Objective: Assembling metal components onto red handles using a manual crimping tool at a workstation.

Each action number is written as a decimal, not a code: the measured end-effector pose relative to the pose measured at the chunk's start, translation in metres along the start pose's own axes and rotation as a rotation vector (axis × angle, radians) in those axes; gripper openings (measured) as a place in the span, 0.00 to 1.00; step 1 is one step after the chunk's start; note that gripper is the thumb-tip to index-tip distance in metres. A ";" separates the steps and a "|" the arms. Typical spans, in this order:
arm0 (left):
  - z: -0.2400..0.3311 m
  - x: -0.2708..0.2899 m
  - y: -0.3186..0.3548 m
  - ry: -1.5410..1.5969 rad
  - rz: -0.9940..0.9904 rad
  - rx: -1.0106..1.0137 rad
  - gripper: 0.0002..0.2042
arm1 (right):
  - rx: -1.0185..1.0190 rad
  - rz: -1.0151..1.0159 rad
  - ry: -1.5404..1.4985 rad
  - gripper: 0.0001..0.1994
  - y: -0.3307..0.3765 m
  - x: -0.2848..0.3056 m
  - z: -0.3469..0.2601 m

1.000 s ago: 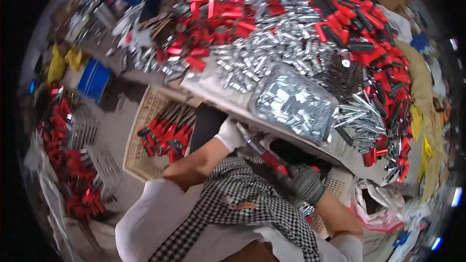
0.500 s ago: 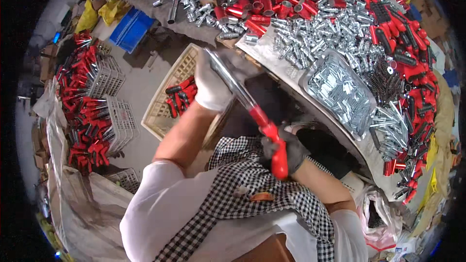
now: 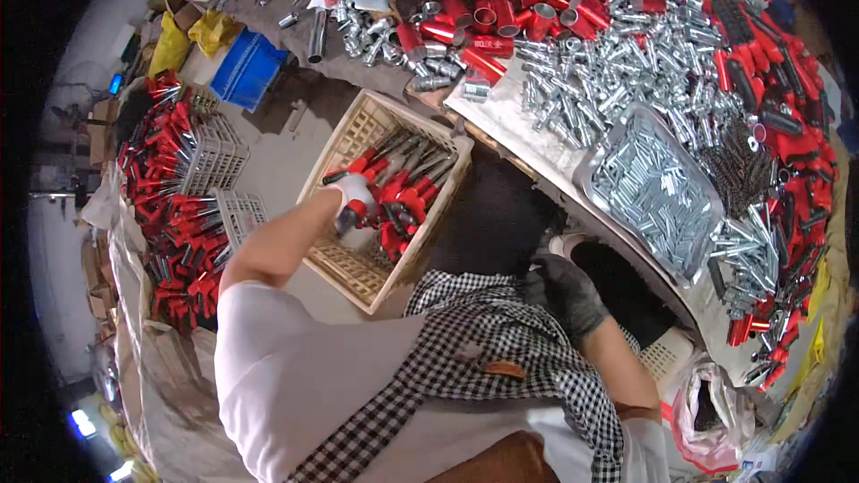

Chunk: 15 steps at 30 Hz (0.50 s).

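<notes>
Cream basket (image 3: 344,273): loaded with red-handled tools (image 3: 416,206)
Metal tray (image 3: 586,179): on worktop (image 3: 506,116), filled with silver pins (image 3: 658,206)
Left grip (image 3: 356,190): among handles inside basket; wide or narrow, cannot tell
Right grip (image 3: 568,295): curled near worktop; holding, cannot tell

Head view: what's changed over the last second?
Left hand moved left from the bench edge, down into the cream basket among red-handled tools. Right hand let go of the red handle that it gripped earlier. Can't tell whether the left has released that tool. Unchanged: metal tray on the bench, blue bin.
</notes>
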<state>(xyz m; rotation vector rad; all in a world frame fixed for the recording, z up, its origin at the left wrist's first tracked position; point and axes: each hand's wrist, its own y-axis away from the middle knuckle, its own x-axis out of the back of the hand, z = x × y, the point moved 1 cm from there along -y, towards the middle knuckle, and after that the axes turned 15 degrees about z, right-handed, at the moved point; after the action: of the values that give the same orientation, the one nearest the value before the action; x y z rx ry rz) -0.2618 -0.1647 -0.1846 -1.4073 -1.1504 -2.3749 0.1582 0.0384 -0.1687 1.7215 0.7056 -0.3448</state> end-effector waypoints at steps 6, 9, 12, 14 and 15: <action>-0.148 -0.044 -0.155 -0.474 -0.068 0.066 0.20 | 0.263 0.246 -0.044 0.18 0.008 -0.024 -0.005; -0.280 -0.095 -0.135 -0.026 0.412 0.385 0.20 | 0.097 0.264 0.049 0.17 -0.002 -0.025 -0.012; -0.293 -0.114 -0.172 -0.344 0.101 -0.060 0.18 | 0.500 0.182 0.192 0.14 0.014 -0.010 -0.016; -0.297 -0.135 -0.152 -0.673 -0.125 -0.303 0.20 | 0.408 0.297 0.157 0.11 0.008 -0.007 -0.015; -0.271 -0.133 -0.170 -0.873 -0.214 -0.447 0.21 | 0.416 0.305 0.025 0.10 0.020 0.005 -0.017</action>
<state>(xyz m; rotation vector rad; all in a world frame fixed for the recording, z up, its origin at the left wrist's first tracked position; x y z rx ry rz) -0.4561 -0.2624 -0.4542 -2.7708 -0.9487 -2.2636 0.1721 0.0529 -0.1510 2.1963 0.3940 -0.2693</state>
